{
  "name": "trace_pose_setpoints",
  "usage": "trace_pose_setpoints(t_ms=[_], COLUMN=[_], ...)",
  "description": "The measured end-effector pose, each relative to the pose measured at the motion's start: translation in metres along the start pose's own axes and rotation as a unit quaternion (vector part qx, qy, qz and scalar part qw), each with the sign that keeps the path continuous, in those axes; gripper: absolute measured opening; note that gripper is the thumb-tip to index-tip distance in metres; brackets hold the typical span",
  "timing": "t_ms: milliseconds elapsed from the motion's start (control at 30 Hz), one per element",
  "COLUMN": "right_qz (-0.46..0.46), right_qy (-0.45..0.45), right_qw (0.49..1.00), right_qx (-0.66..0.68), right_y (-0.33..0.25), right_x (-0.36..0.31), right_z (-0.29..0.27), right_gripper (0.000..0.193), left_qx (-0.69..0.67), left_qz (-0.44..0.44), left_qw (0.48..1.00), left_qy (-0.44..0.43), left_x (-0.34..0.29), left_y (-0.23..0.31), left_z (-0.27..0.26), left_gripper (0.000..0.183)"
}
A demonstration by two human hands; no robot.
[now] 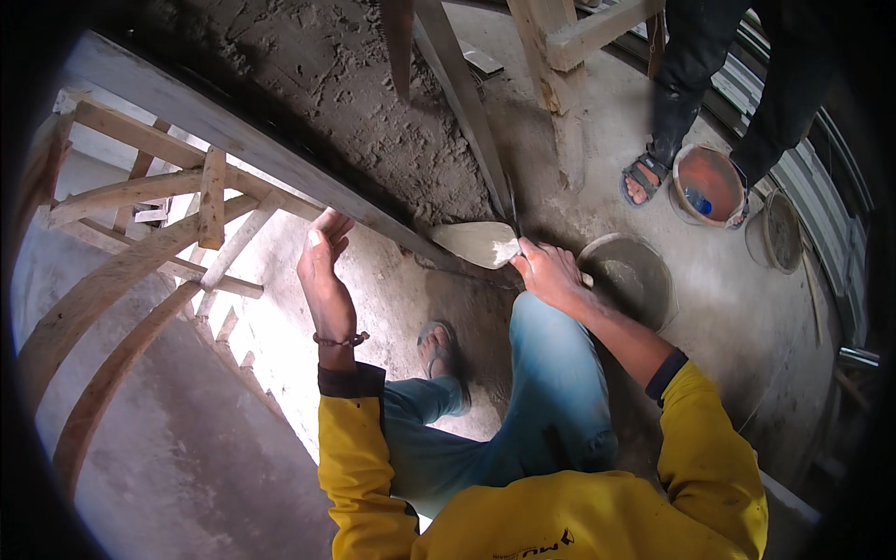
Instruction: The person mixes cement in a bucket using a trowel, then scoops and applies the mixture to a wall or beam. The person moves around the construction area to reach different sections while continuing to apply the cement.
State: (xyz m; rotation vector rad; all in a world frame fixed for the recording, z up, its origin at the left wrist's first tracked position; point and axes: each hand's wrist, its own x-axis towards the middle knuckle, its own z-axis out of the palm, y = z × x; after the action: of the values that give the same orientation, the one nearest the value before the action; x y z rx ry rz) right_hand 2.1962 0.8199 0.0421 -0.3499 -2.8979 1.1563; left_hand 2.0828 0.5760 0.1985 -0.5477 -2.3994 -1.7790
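Note:
My right hand (553,273) is wrapped around the handle of a trowel (474,244). The trowel's pale, leaf-shaped blade points left and lies at the near end of a bed of grey mortar (355,121), by its edge. Along the mortar's near side runs a long board (247,145). My left hand (325,257) is raised at this board's edge with its fingers stretched out and nothing in it; whether the fingertips touch the board I cannot tell. A second narrow board (462,107) borders the mortar's right side. Right beside my right hand stands a round bucket (661,299) with grey mix inside.
A frame of curved wooden pieces (140,252) stands at left. A toothed blade (398,47) rests over the mortar at the top. Another person's sandalled foot (644,179) is at upper right, near a reddish bucket (709,161) and another bucket (777,231). A wooden support (551,75) stands behind.

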Motion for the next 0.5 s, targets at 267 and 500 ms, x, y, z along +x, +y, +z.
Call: trace_pose_setpoints(t_ms=[267, 500], right_qz=[-0.068, -0.029], right_qy=[0.037, 0.029], right_qw=[0.954, 0.928], right_qx=[0.291, 0.371], right_y=[0.015, 0.007], right_x=[0.013, 0.068], right_z=[0.005, 0.026], right_gripper=[0.035, 0.063], left_qx=[0.009, 0.009], left_qz=[-0.001, -0.006], left_qw=[1.0, 1.0], left_qy=[0.004, 0.006], left_x=[-0.001, -0.002], left_y=[0.007, 0.002], left_z=[0.003, 0.005], left_gripper=[0.068, 0.068])
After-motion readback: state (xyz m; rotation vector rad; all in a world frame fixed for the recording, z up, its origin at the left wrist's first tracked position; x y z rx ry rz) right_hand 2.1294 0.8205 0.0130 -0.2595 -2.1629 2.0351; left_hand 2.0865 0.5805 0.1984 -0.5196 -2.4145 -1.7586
